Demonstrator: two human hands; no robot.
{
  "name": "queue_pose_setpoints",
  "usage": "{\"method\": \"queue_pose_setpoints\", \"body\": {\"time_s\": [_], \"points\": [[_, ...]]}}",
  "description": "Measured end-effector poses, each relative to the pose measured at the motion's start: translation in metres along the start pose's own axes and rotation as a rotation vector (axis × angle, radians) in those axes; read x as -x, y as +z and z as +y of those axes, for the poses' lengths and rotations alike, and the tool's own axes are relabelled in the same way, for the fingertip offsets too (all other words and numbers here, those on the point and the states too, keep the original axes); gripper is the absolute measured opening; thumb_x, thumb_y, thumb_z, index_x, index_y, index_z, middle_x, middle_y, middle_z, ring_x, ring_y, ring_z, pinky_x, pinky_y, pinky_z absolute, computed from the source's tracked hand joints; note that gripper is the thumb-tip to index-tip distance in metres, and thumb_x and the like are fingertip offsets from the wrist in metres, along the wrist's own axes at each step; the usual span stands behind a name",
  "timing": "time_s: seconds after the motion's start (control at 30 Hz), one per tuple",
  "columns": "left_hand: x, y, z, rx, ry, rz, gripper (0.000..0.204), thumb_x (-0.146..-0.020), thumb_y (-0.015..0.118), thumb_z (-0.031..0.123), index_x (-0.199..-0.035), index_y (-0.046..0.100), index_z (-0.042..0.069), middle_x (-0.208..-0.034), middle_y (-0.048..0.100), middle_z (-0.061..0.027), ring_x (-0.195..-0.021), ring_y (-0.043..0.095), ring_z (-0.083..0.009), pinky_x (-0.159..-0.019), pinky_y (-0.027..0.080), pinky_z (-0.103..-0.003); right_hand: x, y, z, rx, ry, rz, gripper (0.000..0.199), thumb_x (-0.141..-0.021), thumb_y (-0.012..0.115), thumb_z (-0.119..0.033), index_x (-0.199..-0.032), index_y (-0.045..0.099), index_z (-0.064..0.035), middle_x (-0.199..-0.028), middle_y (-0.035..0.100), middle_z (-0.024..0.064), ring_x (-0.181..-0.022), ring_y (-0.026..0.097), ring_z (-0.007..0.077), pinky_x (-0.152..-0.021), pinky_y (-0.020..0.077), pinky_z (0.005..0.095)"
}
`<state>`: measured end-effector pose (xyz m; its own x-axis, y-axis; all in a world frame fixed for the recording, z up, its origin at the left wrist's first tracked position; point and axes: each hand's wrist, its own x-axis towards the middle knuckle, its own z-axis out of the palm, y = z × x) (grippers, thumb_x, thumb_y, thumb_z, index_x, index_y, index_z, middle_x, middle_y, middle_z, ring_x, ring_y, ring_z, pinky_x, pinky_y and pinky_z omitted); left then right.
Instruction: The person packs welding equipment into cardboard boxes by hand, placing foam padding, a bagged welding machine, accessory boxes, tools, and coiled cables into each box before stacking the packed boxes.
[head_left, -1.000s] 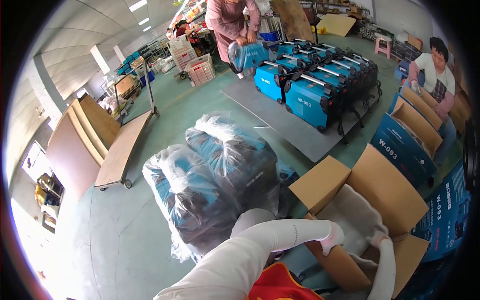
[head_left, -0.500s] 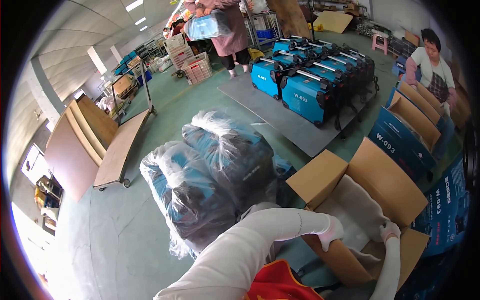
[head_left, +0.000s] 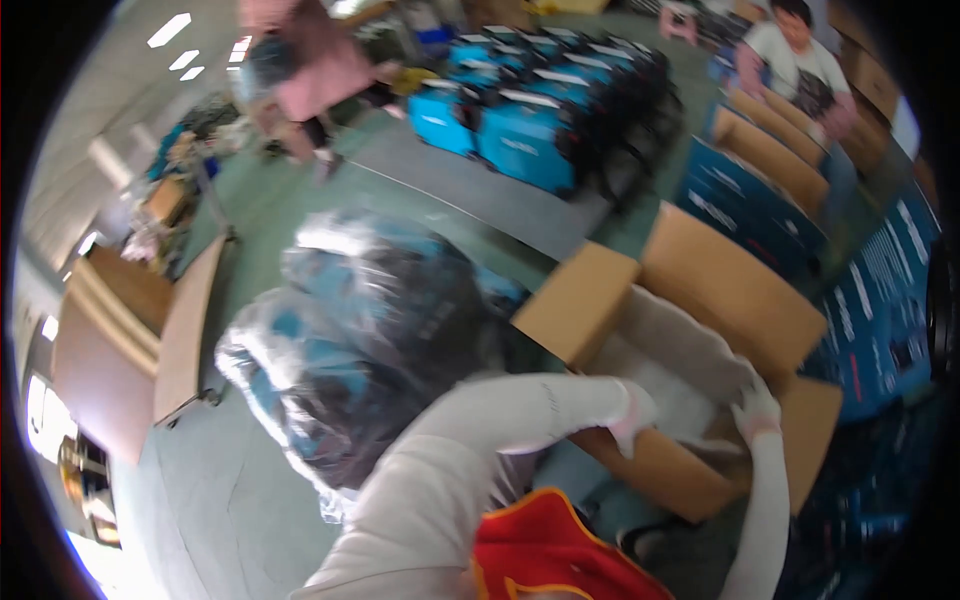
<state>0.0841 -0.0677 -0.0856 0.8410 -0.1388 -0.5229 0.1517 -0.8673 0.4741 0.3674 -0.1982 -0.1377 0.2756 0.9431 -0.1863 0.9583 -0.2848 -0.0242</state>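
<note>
An open cardboard box point(head_left: 665, 478) stands in front of me at the right, its flaps spread outward. A pale grey-white foam sheet point(head_left: 672, 335) lines its inside and curves up along the far wall. My left hand point(head_left: 632, 415), in a white glove and sleeve, is closed over the box's near left edge, fingers pointing down. At the right side of the box, my right hand point(head_left: 757, 408), also gloved, grips the edge of the foam sheet. Motion blur softens the fingers of both hands.
Plastic-wrapped blue machines point(head_left: 370, 330) stand left of the box. Beyond, several blue machines with handles sit on a grey board point(head_left: 470, 200). Blue printed cartons point(head_left: 745, 205) line the right, near a seated person point(head_left: 800, 75). Another person point(head_left: 320, 60) walks at the back. A wooden trolley point(head_left: 185, 340) stands left.
The view has shifted, moving most of the scene leftward. My right hand is a little higher along the foam sheet's edge. The standing person at the back has turned and moved left.
</note>
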Motion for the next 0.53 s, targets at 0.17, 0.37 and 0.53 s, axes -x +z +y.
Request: {"method": "queue_pose_setpoints", "body": {"time_s": [0.17,0.37,0.53], "points": [[0.004,-0.007,-0.030,0.033,-0.076,-0.040,0.067,-0.066,0.079,0.045,-0.121,0.064,0.011,-0.108,0.069,-0.0157,-0.103,0.064,-0.0346,-0.090,0.049,-0.042,-0.046,-0.018,-0.019,0.021,0.034,0.012,0.042,-0.090,0.055,-0.034,-0.125,0.056,-0.0099,-0.125,0.059,0.0128,-0.116,0.056,0.0314,-0.098,0.0449,0.0446],[-0.021,-0.024,-0.022,0.068,-0.074,-0.158,0.065,-0.065,0.082,0.040,-0.119,0.065,0.008,-0.108,0.069,-0.0156,-0.102,0.065,-0.0343,-0.088,0.050,-0.041,-0.041,-0.014,0.017,-0.007,0.028,0.013,0.042,-0.092,0.054,-0.031,-0.126,0.056,-0.0069,-0.127,0.058,0.0141,-0.117,0.056,0.0306,-0.099,0.0446,0.0419],[-0.040,-0.031,-0.005,-0.127,-0.241,-0.442,0.063,-0.070,0.080,0.041,-0.123,0.064,0.010,-0.110,0.069,-0.0157,-0.105,0.065,-0.0304,-0.092,0.050,-0.038,-0.034,-0.013,-0.007,0.115,0.108,-0.133,0.041,-0.091,0.056,-0.032,-0.127,0.057,-0.0112,-0.141,0.048,0.0088,-0.120,0.055,0.0281,-0.097,0.0474,0.0430]]}}
